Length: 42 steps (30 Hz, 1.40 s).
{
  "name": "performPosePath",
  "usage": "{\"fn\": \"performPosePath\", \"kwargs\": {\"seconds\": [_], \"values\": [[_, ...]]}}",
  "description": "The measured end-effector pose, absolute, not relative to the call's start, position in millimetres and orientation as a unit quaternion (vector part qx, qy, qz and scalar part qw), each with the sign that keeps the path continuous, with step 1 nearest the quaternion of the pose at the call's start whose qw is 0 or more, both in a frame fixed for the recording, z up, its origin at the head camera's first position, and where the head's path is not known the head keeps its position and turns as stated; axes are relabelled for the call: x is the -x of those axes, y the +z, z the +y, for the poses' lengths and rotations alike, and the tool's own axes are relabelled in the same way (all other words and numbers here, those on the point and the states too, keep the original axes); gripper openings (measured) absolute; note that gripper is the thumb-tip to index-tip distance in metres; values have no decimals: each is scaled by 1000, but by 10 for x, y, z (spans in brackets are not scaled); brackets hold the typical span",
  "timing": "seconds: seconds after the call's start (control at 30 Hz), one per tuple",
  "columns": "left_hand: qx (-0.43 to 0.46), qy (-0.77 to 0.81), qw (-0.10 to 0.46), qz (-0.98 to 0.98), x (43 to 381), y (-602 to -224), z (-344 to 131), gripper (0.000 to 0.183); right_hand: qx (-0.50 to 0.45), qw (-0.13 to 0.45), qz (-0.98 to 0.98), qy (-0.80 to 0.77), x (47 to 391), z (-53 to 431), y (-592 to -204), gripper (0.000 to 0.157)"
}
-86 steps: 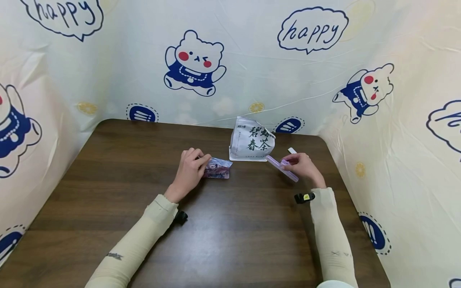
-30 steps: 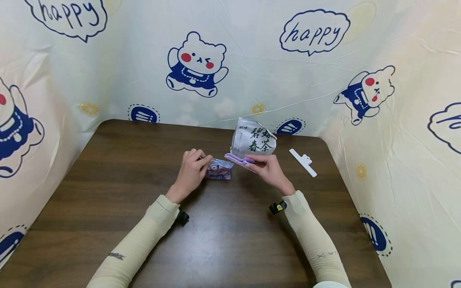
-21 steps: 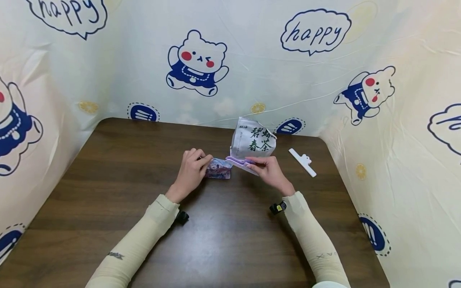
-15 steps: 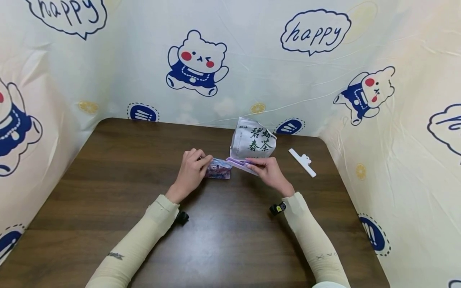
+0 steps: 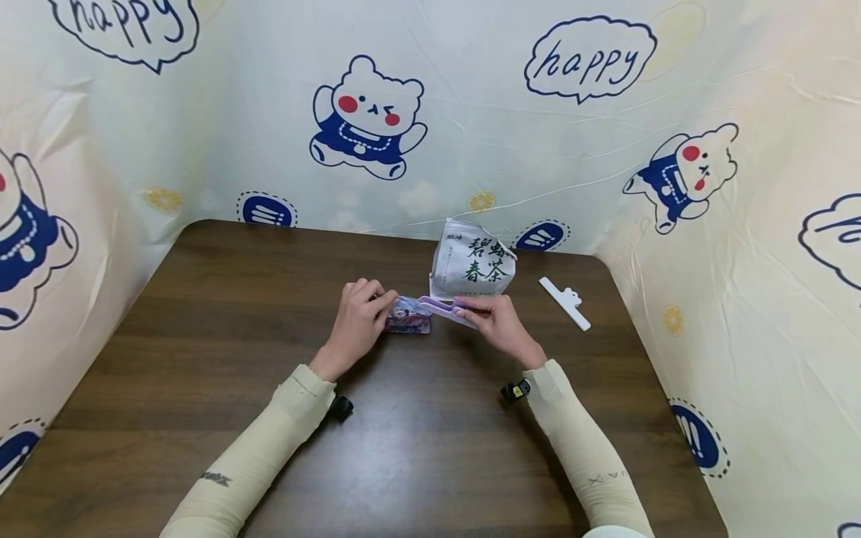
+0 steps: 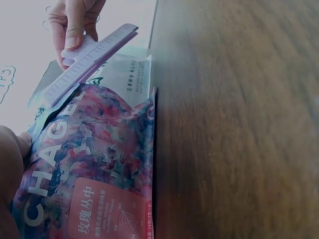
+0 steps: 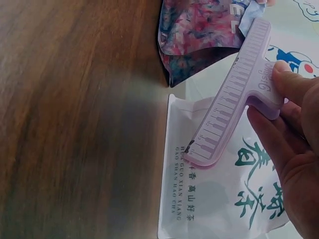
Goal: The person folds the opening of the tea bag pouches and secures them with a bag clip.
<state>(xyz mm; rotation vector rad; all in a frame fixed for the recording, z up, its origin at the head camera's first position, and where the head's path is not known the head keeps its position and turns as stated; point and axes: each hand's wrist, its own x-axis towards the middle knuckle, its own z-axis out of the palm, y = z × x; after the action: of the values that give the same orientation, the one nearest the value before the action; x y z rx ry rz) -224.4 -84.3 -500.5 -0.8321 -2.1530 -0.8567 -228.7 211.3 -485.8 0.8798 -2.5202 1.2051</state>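
My left hand (image 5: 356, 317) grips a small pouch (image 5: 410, 317) with a blue, pink and red painted pattern, holding it by its upper edge. The left wrist view shows white lettering and a pink label on that pouch (image 6: 99, 164). Between thumb and fingers, my right hand (image 5: 501, 325) pinches a long purple bag clip (image 5: 445, 308) with piano-key markings. The far end of the clip (image 7: 234, 94) lies at the pouch's folded top corner in the right wrist view. How far the pouch's edge sits between the clip's bars cannot be told.
Behind the hands stands a white tea bag (image 5: 471, 261) with green characters, its top corner crumpled. A white bag clip (image 5: 565, 303) lies to the right on the brown wooden table (image 5: 417, 448). A patterned curtain (image 5: 471, 127) surrounds the table's back and sides.
My right hand has carried the purple clip leftward from beside the white clip to the pouch's top corner, then slightly lower and further left. The left hand keeps its hold in place.
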Motion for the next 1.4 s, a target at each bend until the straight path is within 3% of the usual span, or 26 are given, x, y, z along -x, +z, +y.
{"fn": "performPosePath", "kwargs": {"seconds": [1.4], "values": [[308,-292,317,-848,2211,-4979,-823,19,-320,104,-849,407,2371,1726,-4732,24]]}}
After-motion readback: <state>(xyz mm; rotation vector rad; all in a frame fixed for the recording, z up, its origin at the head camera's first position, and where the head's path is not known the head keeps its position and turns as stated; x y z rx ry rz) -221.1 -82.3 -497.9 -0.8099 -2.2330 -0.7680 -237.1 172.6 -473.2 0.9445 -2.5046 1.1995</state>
